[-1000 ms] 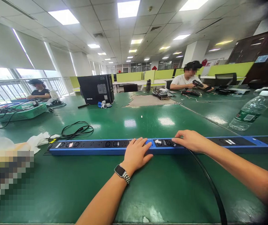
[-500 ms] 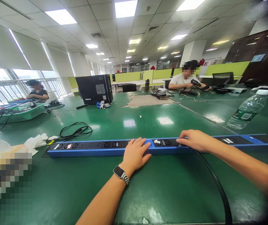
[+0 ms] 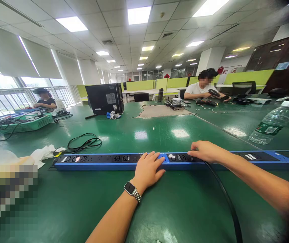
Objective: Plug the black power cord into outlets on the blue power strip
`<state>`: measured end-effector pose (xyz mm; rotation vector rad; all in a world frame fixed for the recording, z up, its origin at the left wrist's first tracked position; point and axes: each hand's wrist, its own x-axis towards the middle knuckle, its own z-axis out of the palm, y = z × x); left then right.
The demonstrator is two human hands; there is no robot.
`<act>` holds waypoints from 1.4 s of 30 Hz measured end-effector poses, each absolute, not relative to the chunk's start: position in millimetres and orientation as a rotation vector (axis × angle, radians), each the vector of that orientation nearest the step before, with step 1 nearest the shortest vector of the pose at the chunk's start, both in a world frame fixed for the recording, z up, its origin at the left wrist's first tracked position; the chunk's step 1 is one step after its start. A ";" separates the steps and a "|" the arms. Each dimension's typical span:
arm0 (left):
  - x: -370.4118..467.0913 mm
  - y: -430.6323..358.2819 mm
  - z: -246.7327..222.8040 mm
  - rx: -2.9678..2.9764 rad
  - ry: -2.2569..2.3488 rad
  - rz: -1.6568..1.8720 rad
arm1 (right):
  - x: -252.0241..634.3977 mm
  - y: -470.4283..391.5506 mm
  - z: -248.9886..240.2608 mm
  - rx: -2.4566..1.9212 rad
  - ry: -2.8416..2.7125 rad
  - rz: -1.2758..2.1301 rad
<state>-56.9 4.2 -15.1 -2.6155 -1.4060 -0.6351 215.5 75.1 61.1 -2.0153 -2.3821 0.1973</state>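
A long blue and black power strip (image 3: 96,165) lies across the green table, with rows of sockets along its top. My left hand (image 3: 148,170) rests on the strip near its middle, fingers stretched out over the sockets and thumb apart. To the right, my right hand (image 3: 206,152) is closed around the plug end of a thick black power cord (image 3: 225,192), right at the strip's sockets. The plug itself is mostly hidden by my fingers, so I cannot tell how deep it sits. From that hand the cord curves down to the front edge.
A plastic water bottle (image 3: 273,123) stands tilted-looking at the right. Behind the strip lies a coiled black cable (image 3: 85,143); white crumpled plastic (image 3: 43,155) is at left. Farther back are a green basket (image 3: 33,123), a black computer case (image 3: 105,99) and two people, one holding a dark tool.
The view has shifted slightly, moving the scene a little right and down. My right hand sits slightly closer to my left hand along the strip, and the cord has swung left.
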 end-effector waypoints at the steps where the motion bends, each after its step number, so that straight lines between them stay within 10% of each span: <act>1: -56.9 4.3 -15.3 -2.614 -1.410 -0.642 | 217.1 76.1 59.5 -1.985 -2.381 0.223; 25: -62.2 -4.8 -7.3 -2.386 -1.571 -0.443 | 172.8 61.4 114.6 -1.851 -2.302 0.024; 30: -63.4 -6.0 -6.7 -2.386 -1.577 -0.434 | 110.4 42.9 87.9 -1.913 -2.352 0.500; 42: -73.8 -2.1 -7.8 -2.382 -1.656 -0.798 | 85.2 39.3 66.4 -1.971 -2.414 0.242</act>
